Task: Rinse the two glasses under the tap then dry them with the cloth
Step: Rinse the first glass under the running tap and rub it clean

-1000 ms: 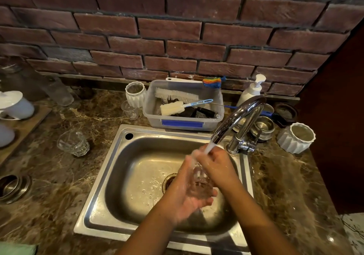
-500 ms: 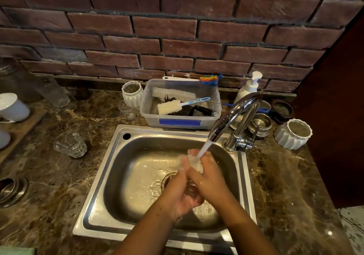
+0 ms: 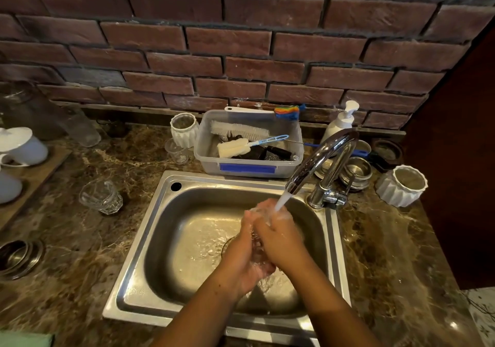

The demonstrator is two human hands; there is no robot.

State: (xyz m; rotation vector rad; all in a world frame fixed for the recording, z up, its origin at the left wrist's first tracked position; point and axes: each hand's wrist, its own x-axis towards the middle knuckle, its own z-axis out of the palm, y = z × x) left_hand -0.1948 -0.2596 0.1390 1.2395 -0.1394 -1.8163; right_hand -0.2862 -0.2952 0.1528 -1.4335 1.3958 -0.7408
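Observation:
Over the steel sink (image 3: 160,239) both my hands hold one clear glass (image 3: 258,251) under the running tap (image 3: 318,164). My left hand (image 3: 241,255) cups it from the left and below. My right hand (image 3: 278,237) wraps it from the right, and the water stream lands on its fingers. Most of the glass is hidden between the palms. The second clear faceted glass (image 3: 100,196) lies on the marble counter left of the sink. A green cloth (image 3: 24,340) shows at the bottom left corner.
Behind the sink stands a plastic tub (image 3: 249,170) of brushes, with a soap pump (image 3: 340,121), steel bowls (image 3: 356,170) and a white ribbed cup (image 3: 401,186) to the right. White ribbed cup (image 3: 184,129) and small glass (image 3: 176,151) sit left of the tub; white crockery (image 3: 21,145) far left.
My hands with the glass have risen slightly toward the spout and closed tighter round it, so the stream now hits my right fingers. The other glass has not moved.

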